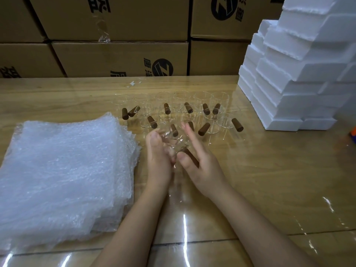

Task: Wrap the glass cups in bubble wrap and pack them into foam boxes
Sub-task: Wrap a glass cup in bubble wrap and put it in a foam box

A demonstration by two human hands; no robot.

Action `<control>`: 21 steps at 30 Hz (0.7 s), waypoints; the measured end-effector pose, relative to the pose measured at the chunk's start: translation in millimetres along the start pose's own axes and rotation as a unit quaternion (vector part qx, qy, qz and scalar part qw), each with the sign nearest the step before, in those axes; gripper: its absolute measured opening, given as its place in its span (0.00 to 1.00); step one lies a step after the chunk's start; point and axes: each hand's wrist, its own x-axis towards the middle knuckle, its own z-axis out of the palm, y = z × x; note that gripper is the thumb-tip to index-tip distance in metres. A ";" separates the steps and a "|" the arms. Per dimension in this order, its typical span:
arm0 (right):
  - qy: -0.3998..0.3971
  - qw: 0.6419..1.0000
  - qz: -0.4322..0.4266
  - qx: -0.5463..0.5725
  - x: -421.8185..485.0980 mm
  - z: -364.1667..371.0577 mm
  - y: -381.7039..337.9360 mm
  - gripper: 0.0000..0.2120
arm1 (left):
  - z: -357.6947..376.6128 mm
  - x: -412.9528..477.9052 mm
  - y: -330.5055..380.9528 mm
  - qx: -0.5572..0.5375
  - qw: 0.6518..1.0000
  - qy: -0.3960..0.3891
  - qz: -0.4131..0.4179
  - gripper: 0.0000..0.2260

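A thick stack of bubble wrap sheets lies flat at the left of the desk, its edges ragged and its near corner reaching toward the front edge. Behind the desk, brown cardboard boxes with black printing stand stacked in rows like a wall across the back. A scrap of clear film hangs on one of them, and a few white crumbs lie on the desk below.

Just right of the bubble wrap, the left hand is raised above the desk with its fingers curled round the clear body of a held cup. The glass is hard to make out against the skin and the wood. Close against it, the right hand has its thumb laid over the cup's brown handle, pinching it against the forefinger side. Its other fingers stretch up and forward, blurred. The two hands nearly touch at the thumbs, and both forearms reach in from the bottom edge.

Beyond the hands, near the middle of the desk, the other glass cups stand crowded in loose rows. Each has a short brown handle sticking out at a different angle.

To the right of them, well apart from the hands, white foam boxes are piled in a tall stepped stack that rises past the top of the view. At the far right edge, a small orange and blue object is cut off by the frame. What it is cannot be told.
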 end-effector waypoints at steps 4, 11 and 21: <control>0.006 0.998 -0.052 -0.043 -5.0 8.4 -2.0 0.33 | -8.4 8.4 0.9 -0.022 0.998 0.049 -0.030 0.39; 0.060 0.973 -0.195 -0.105 -8.7 15.7 -3.5 0.25 | -9.9 11.9 -2.9 -0.022 0.995 0.086 -0.047 0.36; 0.079 0.972 -0.218 -0.027 -3.9 12.2 -2.9 0.22 | -1.3 3.5 7.5 0.037 0.999 0.019 0.018 0.18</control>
